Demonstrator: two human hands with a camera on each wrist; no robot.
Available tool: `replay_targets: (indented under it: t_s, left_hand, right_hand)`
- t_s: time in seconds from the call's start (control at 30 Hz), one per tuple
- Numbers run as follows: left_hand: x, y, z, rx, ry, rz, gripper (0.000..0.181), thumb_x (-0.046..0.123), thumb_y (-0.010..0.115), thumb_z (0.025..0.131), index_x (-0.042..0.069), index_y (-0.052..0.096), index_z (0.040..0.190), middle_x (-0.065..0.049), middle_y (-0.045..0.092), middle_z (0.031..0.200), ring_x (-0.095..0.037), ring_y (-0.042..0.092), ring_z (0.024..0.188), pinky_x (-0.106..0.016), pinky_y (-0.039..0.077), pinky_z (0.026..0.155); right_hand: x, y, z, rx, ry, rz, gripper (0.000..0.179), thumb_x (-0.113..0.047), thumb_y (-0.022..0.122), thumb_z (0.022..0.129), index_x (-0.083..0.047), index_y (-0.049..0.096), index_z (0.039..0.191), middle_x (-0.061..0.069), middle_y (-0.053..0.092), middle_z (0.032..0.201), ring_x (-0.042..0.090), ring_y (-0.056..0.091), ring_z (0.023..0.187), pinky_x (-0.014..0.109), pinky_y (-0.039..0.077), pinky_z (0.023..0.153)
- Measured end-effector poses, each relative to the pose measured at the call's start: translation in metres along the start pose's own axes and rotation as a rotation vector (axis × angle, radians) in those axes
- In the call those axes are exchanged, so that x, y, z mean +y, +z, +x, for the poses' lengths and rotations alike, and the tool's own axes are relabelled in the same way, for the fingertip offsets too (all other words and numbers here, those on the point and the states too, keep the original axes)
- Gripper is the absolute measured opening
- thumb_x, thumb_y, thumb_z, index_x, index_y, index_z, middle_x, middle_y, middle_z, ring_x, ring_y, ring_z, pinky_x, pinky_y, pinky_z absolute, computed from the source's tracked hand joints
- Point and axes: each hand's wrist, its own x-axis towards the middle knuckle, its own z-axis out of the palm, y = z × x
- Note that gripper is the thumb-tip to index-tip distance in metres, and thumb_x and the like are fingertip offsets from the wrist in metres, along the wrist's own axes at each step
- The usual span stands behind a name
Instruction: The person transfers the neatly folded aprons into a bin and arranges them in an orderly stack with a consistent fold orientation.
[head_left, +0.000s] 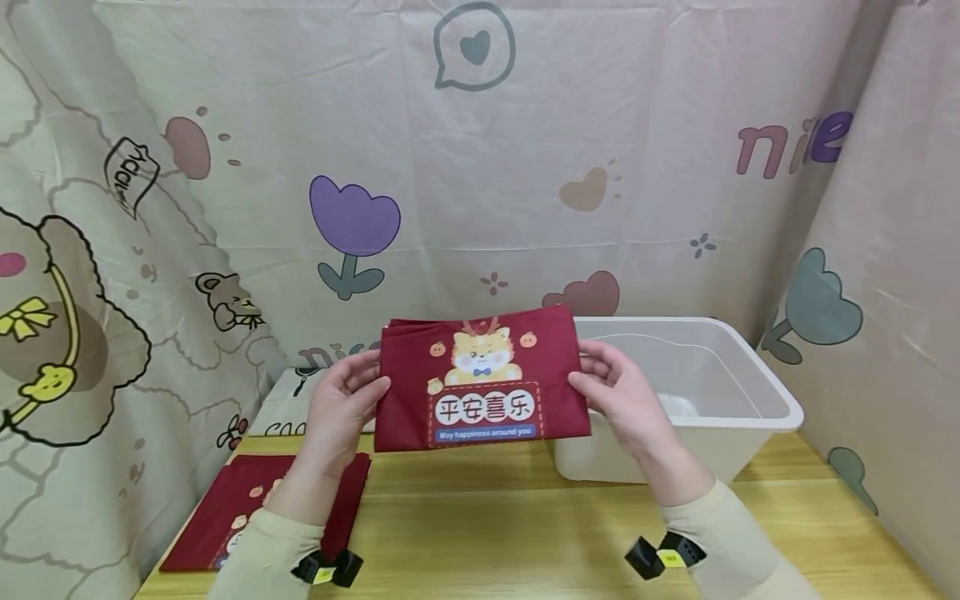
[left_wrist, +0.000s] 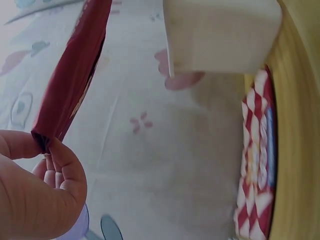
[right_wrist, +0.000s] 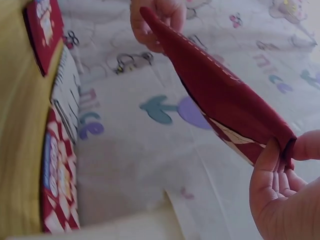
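Observation:
A folded dark red cloth (head_left: pixel 483 379) with a printed cartoon animal and lettering is held up above the table, its printed face toward me. My left hand (head_left: pixel 339 417) pinches its left edge between thumb and fingers. At the opposite edge, my right hand (head_left: pixel 624 404) pinches it the same way. The right wrist view shows the cloth (right_wrist: pixel 220 85) edge-on, with layers and a pale check pattern along its lower side. Another folded red cloth (head_left: pixel 225 508) lies on the table at left, partly covered by my left forearm.
A white plastic bin (head_left: pixel 776 417) stands behind my right hand. At the table's back left lies a white cloth item with black drawings (head_left: pixel 287 398). A folded red-and-white checked piece (left_wrist: pixel 257 165) lies near the printed curtain (head_left: pixel 465 167), hidden from the head view by the held cloth.

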Motion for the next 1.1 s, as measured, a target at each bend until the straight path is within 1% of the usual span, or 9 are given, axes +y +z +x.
replay_targets:
  t_s: [0.13, 0.2, 0.27, 0.43, 0.5, 0.6, 0.7, 0.93, 1.1]
  left_hand:
    - [0.004, 0.023, 0.006, -0.027, 0.014, -0.041, 0.041, -0.009, 0.059, 0.093, -0.005, 0.051, 0.133, 0.002, 0.065, 0.1, -0.009, 0.061, 0.093, -0.023, 0.055, 0.07]
    - [0.005, 0.035, 0.008, -0.037, 0.019, -0.064, 0.041, -0.011, 0.059, 0.092, -0.005, 0.051, 0.133, -0.001, 0.065, 0.102, -0.01, 0.061, 0.093, -0.023, 0.055, 0.069]
    - [0.006, 0.047, 0.01, -0.045, 0.022, -0.087, 0.041, -0.012, 0.059, 0.092, -0.004, 0.053, 0.132, -0.004, 0.064, 0.104, -0.012, 0.062, 0.093, -0.024, 0.055, 0.069]
    - [0.009, 0.078, 0.015, -0.053, 0.044, -0.137, 0.041, -0.014, 0.062, 0.088, -0.003, 0.057, 0.128, -0.009, 0.064, 0.105, -0.016, 0.061, 0.093, -0.025, 0.055, 0.067]
    - [0.009, 0.089, 0.016, -0.056, 0.045, -0.159, 0.041, -0.014, 0.062, 0.087, -0.003, 0.058, 0.127, -0.01, 0.064, 0.104, -0.016, 0.061, 0.092, -0.025, 0.054, 0.065]
    - [0.01, 0.104, 0.018, -0.064, 0.039, -0.181, 0.04, -0.014, 0.063, 0.087, -0.002, 0.06, 0.125, -0.011, 0.064, 0.103, -0.017, 0.061, 0.091, -0.027, 0.055, 0.064]
    - [0.01, 0.117, 0.019, -0.077, 0.028, -0.189, 0.039, -0.013, 0.063, 0.087, -0.001, 0.061, 0.125, -0.012, 0.064, 0.102, -0.017, 0.061, 0.088, -0.028, 0.055, 0.062]
    - [0.007, 0.148, 0.025, -0.117, 0.005, -0.186, 0.037, -0.014, 0.064, 0.086, -0.003, 0.061, 0.122, -0.011, 0.063, 0.096, -0.014, 0.061, 0.081, -0.024, 0.054, 0.06]
    - [0.006, 0.169, 0.029, -0.147, -0.003, -0.152, 0.037, -0.014, 0.064, 0.085, -0.004, 0.061, 0.121, -0.011, 0.063, 0.092, -0.013, 0.061, 0.075, -0.024, 0.054, 0.058]
  right_hand:
    - [-0.006, -0.02, 0.001, 0.025, -0.047, 0.006, 0.045, 0.008, 0.054, 0.094, 0.017, 0.039, 0.136, 0.0, 0.063, 0.098, 0.008, 0.062, 0.086, 0.023, 0.056, 0.074]
    - [-0.009, -0.03, 0.001, 0.045, -0.065, 0.027, 0.043, 0.007, 0.054, 0.095, 0.016, 0.041, 0.135, -0.002, 0.064, 0.096, 0.008, 0.062, 0.086, 0.023, 0.056, 0.073]
    - [-0.011, -0.041, 0.0, 0.066, -0.084, 0.037, 0.038, 0.005, 0.056, 0.096, 0.01, 0.047, 0.132, -0.003, 0.064, 0.096, 0.008, 0.062, 0.086, 0.022, 0.056, 0.073]
    - [-0.015, -0.066, -0.003, 0.127, -0.121, 0.048, 0.025, -0.001, 0.06, 0.097, -0.014, 0.061, 0.118, -0.004, 0.064, 0.097, 0.008, 0.061, 0.087, 0.021, 0.056, 0.073]
    - [-0.015, -0.075, -0.004, 0.141, -0.133, 0.063, 0.026, -0.001, 0.06, 0.096, -0.018, 0.062, 0.115, -0.004, 0.064, 0.097, 0.008, 0.061, 0.087, 0.021, 0.056, 0.073]
    - [-0.014, -0.089, -0.006, 0.157, -0.145, 0.059, 0.027, -0.001, 0.061, 0.096, -0.02, 0.064, 0.115, -0.004, 0.064, 0.098, 0.007, 0.06, 0.088, 0.021, 0.056, 0.072]
    - [-0.013, -0.102, -0.007, 0.179, -0.135, 0.02, 0.026, -0.004, 0.062, 0.096, -0.02, 0.063, 0.117, -0.005, 0.062, 0.099, 0.007, 0.059, 0.09, 0.019, 0.056, 0.073]
    - [-0.015, -0.131, -0.009, 0.25, -0.057, -0.074, 0.028, -0.009, 0.061, 0.098, -0.022, 0.06, 0.122, -0.009, 0.061, 0.102, 0.004, 0.06, 0.089, 0.017, 0.055, 0.069]
    - [-0.016, -0.149, -0.007, 0.29, -0.049, -0.058, 0.027, -0.008, 0.06, 0.098, -0.027, 0.061, 0.116, -0.01, 0.061, 0.1, 0.004, 0.059, 0.087, 0.017, 0.055, 0.066]
